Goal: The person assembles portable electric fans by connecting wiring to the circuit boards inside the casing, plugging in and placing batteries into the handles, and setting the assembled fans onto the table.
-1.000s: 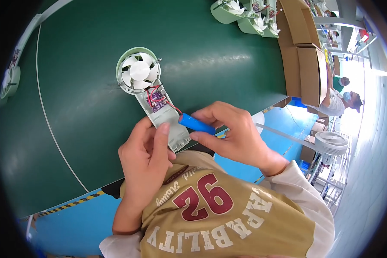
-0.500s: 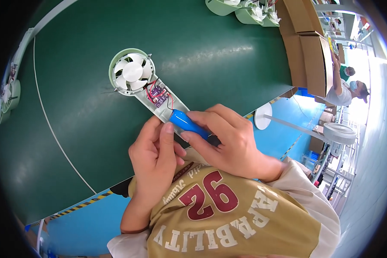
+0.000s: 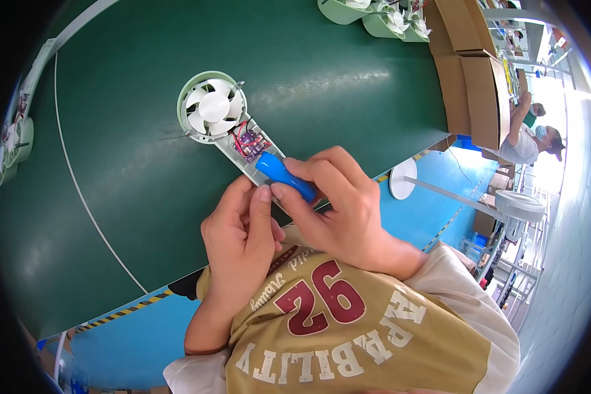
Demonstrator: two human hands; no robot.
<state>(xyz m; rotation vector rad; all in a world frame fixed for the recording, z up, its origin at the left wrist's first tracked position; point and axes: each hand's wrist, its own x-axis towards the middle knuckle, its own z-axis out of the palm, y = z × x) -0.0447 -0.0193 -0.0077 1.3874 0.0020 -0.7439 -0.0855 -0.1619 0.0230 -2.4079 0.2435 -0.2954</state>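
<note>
An opened handheld fan [image 3: 214,107] points away from me above the green table, its white blades sitting in a pale green round housing. In its handle shell lies a small purple circuit board [image 3: 251,144] with red and black wires. A blue cylindrical battery [image 3: 285,176] rests along the handle, close to the board. My right hand [image 3: 340,203] grips the battery between thumb and fingers. With thumb and fingers closed, my left hand [image 3: 243,230] holds the handle's edge from the left side. The handle's near end is hidden behind my hands.
Several similar fan halves [image 3: 387,21] stand at the table's far right, beside cardboard boxes [image 3: 482,98]. Another fan part [image 3: 21,141] lies at the left edge. A striped edge borders the green table [image 3: 138,197]. Beyond the boxes, a person [image 3: 530,134] is at work.
The fan has shifted slightly right. The battery's far end has moved up closer to the circuit board, and it lies more along the handle. My right hand moved up with it.
</note>
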